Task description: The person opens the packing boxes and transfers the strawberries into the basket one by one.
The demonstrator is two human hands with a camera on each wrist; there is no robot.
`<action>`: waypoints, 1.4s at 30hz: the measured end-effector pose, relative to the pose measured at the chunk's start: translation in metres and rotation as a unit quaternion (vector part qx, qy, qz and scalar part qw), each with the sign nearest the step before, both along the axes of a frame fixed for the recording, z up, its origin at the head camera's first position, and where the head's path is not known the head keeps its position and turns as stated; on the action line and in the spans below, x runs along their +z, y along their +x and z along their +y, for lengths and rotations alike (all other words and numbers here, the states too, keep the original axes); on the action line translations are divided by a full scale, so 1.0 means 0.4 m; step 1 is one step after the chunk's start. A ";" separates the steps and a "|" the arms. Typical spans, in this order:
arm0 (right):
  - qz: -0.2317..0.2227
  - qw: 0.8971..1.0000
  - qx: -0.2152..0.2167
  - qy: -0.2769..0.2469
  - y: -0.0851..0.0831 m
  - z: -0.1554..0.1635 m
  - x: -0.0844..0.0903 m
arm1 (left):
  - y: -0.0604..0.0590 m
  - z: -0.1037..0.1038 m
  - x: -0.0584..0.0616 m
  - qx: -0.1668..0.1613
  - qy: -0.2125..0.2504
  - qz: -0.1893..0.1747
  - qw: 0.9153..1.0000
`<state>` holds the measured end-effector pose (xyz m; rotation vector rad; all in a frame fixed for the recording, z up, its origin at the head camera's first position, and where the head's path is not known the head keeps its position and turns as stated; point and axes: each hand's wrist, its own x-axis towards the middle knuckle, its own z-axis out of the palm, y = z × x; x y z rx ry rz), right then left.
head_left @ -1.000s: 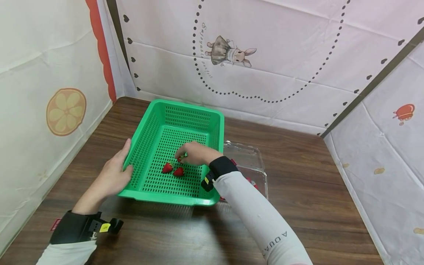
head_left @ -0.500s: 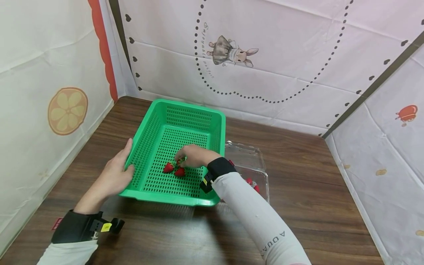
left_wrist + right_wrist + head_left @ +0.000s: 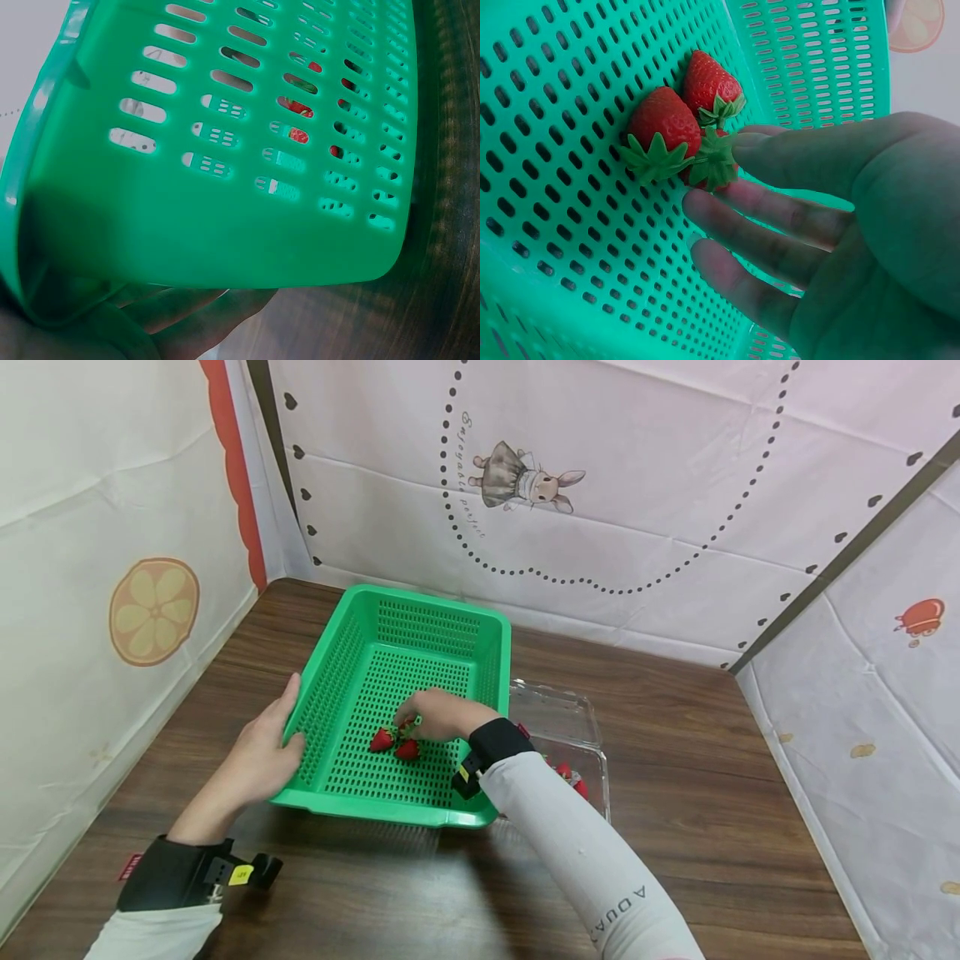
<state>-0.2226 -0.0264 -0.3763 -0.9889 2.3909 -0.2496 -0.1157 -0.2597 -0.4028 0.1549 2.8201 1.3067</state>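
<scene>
Right hand (image 3: 442,713) inside green basket (image 3: 450,627), fingers loosely extended, thumb tip touching leaf cap of third strawberry (image 3: 712,161), which lies against two others on the basket floor. Left hand (image 3: 258,756) presses spread against the basket's left wall; basket on wooden counter (image 3: 675,827), clear plastic clamshell (image 3: 558,718) beside it.

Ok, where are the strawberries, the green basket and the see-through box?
strawberries (image 3: 664,120), right wrist view, red side of one.
green basket (image 3: 427,599), head view, far rim.
clear box (image 3: 555,710), head view, open lid.
</scene>
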 end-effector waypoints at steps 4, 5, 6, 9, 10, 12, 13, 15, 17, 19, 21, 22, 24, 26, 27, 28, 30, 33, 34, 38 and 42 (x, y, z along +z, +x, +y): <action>0.003 1.000 0.003 -0.003 0.001 0.005 0.001 | 0.000 0.002 0.001 0.001 0.001 -0.004 1.000; 0.003 1.000 0.003 -0.002 0.001 0.006 0.001 | 0.000 0.003 0.001 0.001 0.001 -0.005 1.000; 0.003 1.000 0.003 -0.003 0.001 0.007 0.002 | 0.000 0.003 0.001 0.000 0.001 -0.005 1.000; 0.005 1.000 0.006 -0.005 0.002 0.010 0.004 | 0.000 0.003 0.001 0.000 0.001 -0.004 1.000; 0.006 1.000 0.007 -0.008 0.002 0.011 0.004 | 0.000 0.003 0.001 0.000 0.001 -0.004 1.000; 0.006 1.000 0.010 -0.011 0.002 0.013 0.007 | -0.001 0.004 0.001 0.000 0.001 -0.003 1.000; 0.006 1.000 0.011 -0.013 0.003 0.014 0.008 | -0.001 0.004 0.001 0.000 0.000 -0.003 1.000; 0.006 1.000 0.010 -0.016 0.004 0.016 0.012 | -0.001 0.004 0.000 -0.001 -0.001 -0.003 1.000; 0.004 1.000 0.006 -0.017 0.007 0.019 0.017 | -0.001 0.004 -0.001 -0.001 -0.002 -0.003 1.000; 0.001 1.000 0.001 -0.020 0.010 0.021 0.023 | -0.002 0.004 -0.001 -0.001 -0.003 -0.003 1.000; 0.000 1.000 -0.002 -0.025 0.014 0.023 0.031 | -0.002 0.004 -0.001 -0.001 -0.004 -0.002 1.000; -0.001 1.000 -0.001 -0.029 0.015 0.025 0.034 | -0.002 0.005 0.000 -0.002 -0.003 -0.002 1.000; 0.001 0.999 0.004 -0.036 0.018 0.027 0.040 | -0.002 0.005 0.000 -0.004 -0.003 -0.002 1.000; 0.003 0.999 0.009 -0.047 0.020 0.031 0.049 | -0.003 0.005 0.001 -0.005 -0.002 -0.003 1.000; 0.004 0.999 0.011 -0.053 0.021 0.033 0.054 | -0.003 0.005 0.001 -0.006 -0.001 -0.003 1.000; 0.008 0.998 0.014 -0.058 0.021 0.035 0.059 | -0.003 0.005 0.001 -0.006 -0.001 -0.004 1.000; 0.016 0.997 0.016 -0.068 0.024 0.040 0.071 | -0.003 0.004 0.001 -0.005 -0.002 -0.004 1.000; 0.029 0.996 0.018 -0.079 0.030 0.051 0.090 | -0.003 0.004 0.001 -0.004 -0.004 -0.003 1.000; 0.034 0.996 0.019 -0.080 0.032 0.055 0.095 | -0.003 0.005 0.002 -0.004 -0.004 -0.003 1.000; 0.046 0.995 0.019 -0.087 0.042 0.072 0.108 | -0.003 0.005 0.001 -0.004 -0.005 -0.005 1.000; 0.052 0.994 0.024 -0.095 0.054 0.087 0.110 | -0.003 0.003 0.002 -0.001 -0.005 -0.007 1.000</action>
